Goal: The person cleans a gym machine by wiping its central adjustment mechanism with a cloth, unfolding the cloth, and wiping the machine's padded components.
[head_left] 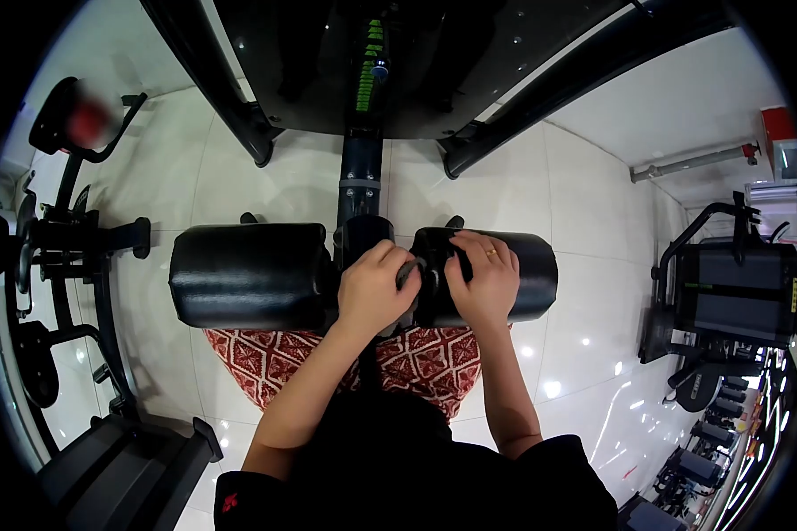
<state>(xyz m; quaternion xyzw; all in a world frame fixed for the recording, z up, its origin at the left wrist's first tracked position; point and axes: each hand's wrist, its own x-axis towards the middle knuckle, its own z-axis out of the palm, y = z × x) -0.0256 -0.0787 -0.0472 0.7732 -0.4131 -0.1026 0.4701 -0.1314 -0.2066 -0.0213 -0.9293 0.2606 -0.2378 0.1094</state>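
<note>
Two black padded thigh rollers, the left pad (248,276) and the right pad (537,279), lie across the lap of a seated person in red patterned bottoms (266,358). Between the pads, my left hand (376,288) is closed around a dark grey handle (406,273) by the central post; its exact shape is mostly covered by the fingers. My right hand (489,276), with a ring on one finger, rests over the inner part of the right pad. Its fingers curve forward and the thumb stands apart, with nothing visibly held.
A black upright post (359,168) with a grey band rises ahead to a dark machine panel (310,97) with green markings. Slanted frame legs (239,133) stand on the tiled floor (584,257). Other gym machines (726,292) are at both sides.
</note>
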